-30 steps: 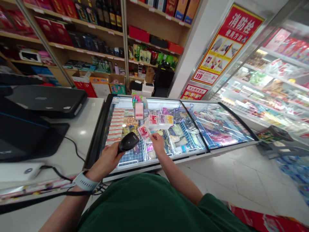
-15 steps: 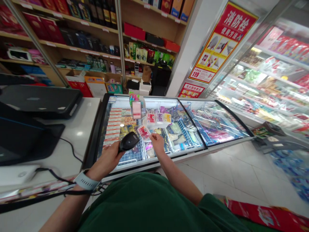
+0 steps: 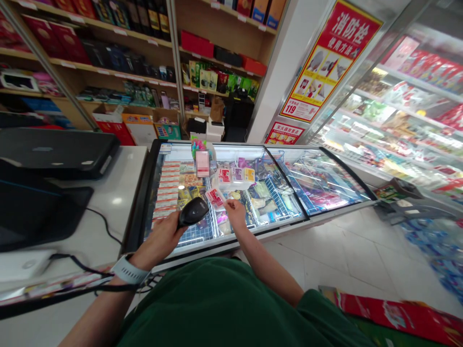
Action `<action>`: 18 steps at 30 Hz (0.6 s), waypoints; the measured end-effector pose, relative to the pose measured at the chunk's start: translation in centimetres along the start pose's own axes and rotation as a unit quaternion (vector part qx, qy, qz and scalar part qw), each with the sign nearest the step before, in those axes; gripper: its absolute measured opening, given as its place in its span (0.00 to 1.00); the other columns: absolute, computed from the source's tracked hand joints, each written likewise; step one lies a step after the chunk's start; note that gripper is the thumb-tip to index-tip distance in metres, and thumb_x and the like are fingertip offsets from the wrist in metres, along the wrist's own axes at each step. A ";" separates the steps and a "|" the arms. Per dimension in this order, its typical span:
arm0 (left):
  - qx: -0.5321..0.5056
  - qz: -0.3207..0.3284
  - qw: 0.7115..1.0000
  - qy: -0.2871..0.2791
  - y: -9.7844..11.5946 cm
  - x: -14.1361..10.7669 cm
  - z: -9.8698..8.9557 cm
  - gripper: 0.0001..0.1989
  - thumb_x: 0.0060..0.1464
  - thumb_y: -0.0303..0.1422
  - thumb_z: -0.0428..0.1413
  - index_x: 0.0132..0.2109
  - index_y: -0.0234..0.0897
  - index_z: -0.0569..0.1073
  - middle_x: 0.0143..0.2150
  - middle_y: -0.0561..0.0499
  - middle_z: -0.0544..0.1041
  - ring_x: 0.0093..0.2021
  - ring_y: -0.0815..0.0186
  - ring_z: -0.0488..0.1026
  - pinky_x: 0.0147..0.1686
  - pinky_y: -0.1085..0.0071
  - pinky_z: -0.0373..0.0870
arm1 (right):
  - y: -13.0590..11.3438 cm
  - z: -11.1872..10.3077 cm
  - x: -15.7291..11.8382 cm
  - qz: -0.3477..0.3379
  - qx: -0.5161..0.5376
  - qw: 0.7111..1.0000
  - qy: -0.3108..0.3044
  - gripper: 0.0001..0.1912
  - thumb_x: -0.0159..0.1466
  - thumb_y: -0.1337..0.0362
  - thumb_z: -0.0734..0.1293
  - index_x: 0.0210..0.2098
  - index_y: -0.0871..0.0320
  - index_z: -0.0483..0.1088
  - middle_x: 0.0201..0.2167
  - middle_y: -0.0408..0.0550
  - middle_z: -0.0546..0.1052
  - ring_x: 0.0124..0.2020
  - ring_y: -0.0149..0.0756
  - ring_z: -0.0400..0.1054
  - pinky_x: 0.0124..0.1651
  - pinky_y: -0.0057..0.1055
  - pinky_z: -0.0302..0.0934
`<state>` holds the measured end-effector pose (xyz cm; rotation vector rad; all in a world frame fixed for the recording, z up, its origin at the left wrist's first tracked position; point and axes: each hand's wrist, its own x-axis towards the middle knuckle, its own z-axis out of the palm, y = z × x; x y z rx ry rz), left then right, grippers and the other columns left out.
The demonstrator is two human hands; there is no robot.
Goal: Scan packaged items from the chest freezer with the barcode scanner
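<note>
My left hand [image 3: 164,239] is wrapped round the handle of a black handheld scanner [image 3: 193,211], whose head points toward a small clear pack with a red label [image 3: 214,197]. The fingers of my right hand [image 3: 236,212] pinch the right edge of that pack above the freezer glass. Just beyond it, a clear plastic bag [image 3: 237,183] lies on the glass with red, purple and yellow labelled packs at it. A pink-and-white card [image 3: 203,164] stands by a tub of colourful items [image 3: 198,144].
Under me is a glass-topped chest freezer [image 3: 303,220] full of packaged goods. To the left, a white counter [image 3: 119,193] bears a black machine [image 3: 61,149] and cables. Shelves of goods stand behind, a lit display fridge [image 3: 408,106] at the right, water bottles [image 3: 434,250] on the floor.
The view has shifted slightly, so the background sits a little further left. Both hands keep their hold on the scanner and the red-labelled pack.
</note>
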<state>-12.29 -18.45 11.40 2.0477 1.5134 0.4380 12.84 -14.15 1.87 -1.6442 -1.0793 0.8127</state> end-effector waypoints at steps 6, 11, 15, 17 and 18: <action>-0.004 0.008 1.000 0.010 0.0 -0.1 0.2 0.16 0.56 0.39 0.48 0.47 0.36 0.68 0.46 0.40 0.78 0.47 0.52 0.76 0.48 0.60 0.69 | 0.1 -0.1 -0.1 -0.005 0.002 1.000 0.000 0.11 0.55 0.59 0.69 0.34 0.59 0.75 0.29 0.46 0.79 0.32 0.36 0.72 0.40 0.31 0.65; 0.002 0.014 1.000 0.000 -0.4 0.0 0.5 0.16 0.56 0.39 0.47 0.47 0.34 0.67 0.47 0.37 0.77 0.48 0.51 0.76 0.48 0.59 0.69 | 0.1 -0.1 -0.2 -0.006 0.008 1.000 -0.001 0.10 0.55 0.59 0.69 0.34 0.59 0.75 0.28 0.46 0.79 0.31 0.36 0.72 0.40 0.31 0.65; 0.002 0.014 1.000 0.003 -0.5 0.0 0.6 0.16 0.56 0.39 0.46 0.47 0.35 0.66 0.47 0.37 0.77 0.49 0.51 0.75 0.49 0.58 0.68 | 0.3 0.0 -0.2 -0.007 0.011 1.000 0.001 0.11 0.55 0.59 0.69 0.34 0.60 0.75 0.28 0.46 0.79 0.31 0.36 0.72 0.40 0.31 0.65; 0.000 0.009 1.000 0.002 -0.4 -0.1 0.4 0.17 0.56 0.40 0.46 0.48 0.35 0.66 0.48 0.37 0.76 0.49 0.51 0.75 0.49 0.58 0.68 | 0.3 0.0 -0.2 -0.007 0.005 1.000 0.003 0.12 0.55 0.58 0.69 0.35 0.59 0.75 0.29 0.46 0.79 0.31 0.36 0.72 0.40 0.31 0.65; -0.001 0.007 1.000 0.000 -0.3 -0.1 0.4 0.17 0.56 0.41 0.46 0.48 0.35 0.66 0.48 0.37 0.76 0.49 0.50 0.75 0.50 0.57 0.68 | 0.4 -0.1 -0.2 -0.007 0.002 1.000 0.004 0.12 0.55 0.58 0.69 0.35 0.59 0.76 0.29 0.46 0.79 0.31 0.36 0.72 0.40 0.31 0.65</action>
